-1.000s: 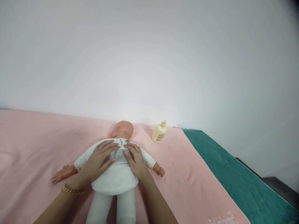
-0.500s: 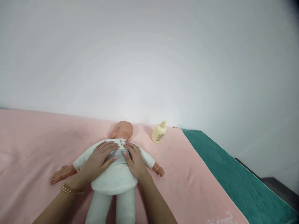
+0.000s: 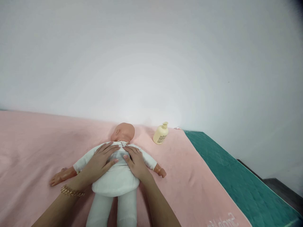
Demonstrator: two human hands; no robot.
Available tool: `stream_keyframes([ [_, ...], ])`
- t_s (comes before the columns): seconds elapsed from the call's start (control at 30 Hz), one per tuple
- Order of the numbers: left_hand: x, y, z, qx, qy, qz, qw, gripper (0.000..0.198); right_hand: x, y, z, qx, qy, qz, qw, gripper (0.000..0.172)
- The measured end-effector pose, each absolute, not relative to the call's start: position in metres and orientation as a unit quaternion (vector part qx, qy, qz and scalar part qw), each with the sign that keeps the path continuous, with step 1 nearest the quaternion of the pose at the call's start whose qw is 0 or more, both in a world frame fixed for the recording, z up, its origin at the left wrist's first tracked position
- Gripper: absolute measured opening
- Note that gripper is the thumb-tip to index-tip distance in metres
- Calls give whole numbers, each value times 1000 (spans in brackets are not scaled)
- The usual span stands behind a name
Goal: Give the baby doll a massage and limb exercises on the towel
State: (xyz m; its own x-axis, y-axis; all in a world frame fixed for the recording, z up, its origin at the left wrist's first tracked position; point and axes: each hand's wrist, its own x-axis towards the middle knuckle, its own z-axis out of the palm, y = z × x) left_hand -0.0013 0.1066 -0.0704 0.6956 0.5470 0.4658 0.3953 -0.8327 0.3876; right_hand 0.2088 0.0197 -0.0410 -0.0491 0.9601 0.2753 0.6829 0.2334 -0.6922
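Observation:
A baby doll [image 3: 115, 186] with a white cloth body lies on its front, its head at the far end turned to the left and its arms spread out. My left hand [image 3: 103, 160] rests flat on the left side of the doll's upper back, fingers stretched and thumb apart. On the right side of the same back lies my right hand [image 3: 136, 162], also flat, its thumb pointing inward. A strip of the doll's back shows between the two hands. Neither hand grasps anything.
Beyond the doll's right arm a pale yellow pump bottle [image 3: 161, 134] stands upright near the wall [image 3: 151, 63]. Under everything spreads a pink blanket [image 3: 189, 183] with white lettering at its lower right. A green quilted mat [image 3: 227, 170] borders it on the right.
My right hand has shifted very slightly inward on the doll's back. The left hand stays in place, and the doll and bottle look unmoved apart from a tiny view shift.

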Motion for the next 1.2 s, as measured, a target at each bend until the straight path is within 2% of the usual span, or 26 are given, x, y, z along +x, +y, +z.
stream_keyframes([
  [0.2, -1, 101, -65, 877, 259, 355, 195, 50, 213, 16, -43, -565, -688, 186, 416, 56],
  [0.33, -13, 86, -38, 824, 248, 397, 319, 47, 215, 3, -26, -536, -671, 167, 484, 50],
  [0.43, -24, 72, -13, 810, 209, 331, 437, 47, 213, -9, -11, -451, -701, 259, 488, 46],
  [0.53, -28, 62, 3, 815, 137, 226, 515, 48, 209, -14, -8, -393, -734, 340, 438, 52],
  [0.6, -25, 59, 8, 811, 102, 182, 546, 44, 207, -14, -14, -376, -754, 362, 398, 49],
  [0.8, -13, 57, 10, 813, 77, 133, 562, 41, 203, -8, -28, -362, -793, 359, 332, 27],
  [1.03, -7, 50, -1, 851, 136, 112, 495, 30, 196, -13, -21, -431, -809, 293, 273, 36],
  [1.2, -6, 56, -4, 840, 140, 134, 506, 31, 200, -8, -25, -401, -823, 275, 294, 29],
])
